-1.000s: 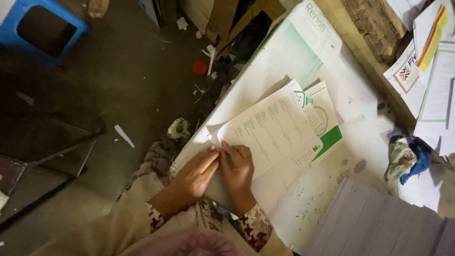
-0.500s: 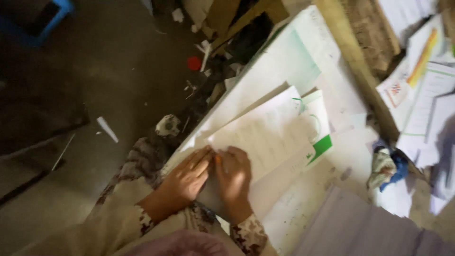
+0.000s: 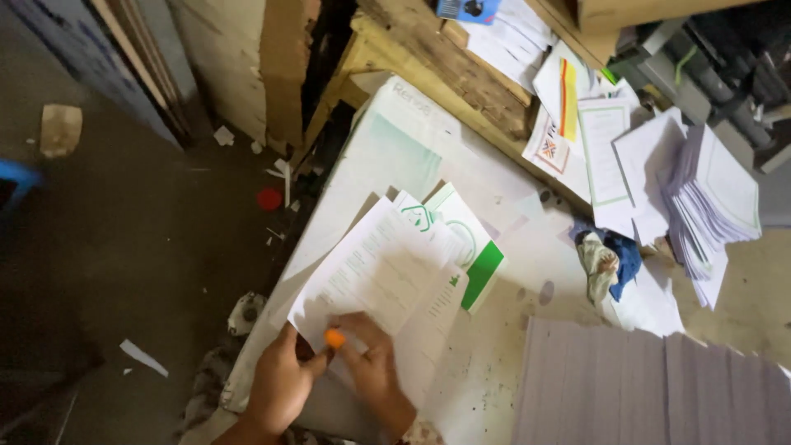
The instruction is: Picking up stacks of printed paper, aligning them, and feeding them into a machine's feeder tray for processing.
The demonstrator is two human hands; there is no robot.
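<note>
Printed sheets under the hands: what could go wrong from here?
1. The printed sheets lie fanned and skewed; pressing down with the left hand and right hand could crease them or slide them further out of line.
2. The work surface looks stained and spotted, so the lowest sheet may pick up marks.
3. The sheets lie near the surface's left edge; a push that way might send them toward the floor.

Dim overall, with soft indoor light brightest on the white sheets (image 3: 387, 272) at centre. Deep shadow over the floor (image 3: 124, 247) at left and the far right corner. No glare. Slight motion blur throughout, fine print unreadable; mild stretching toward the edges.
</note>
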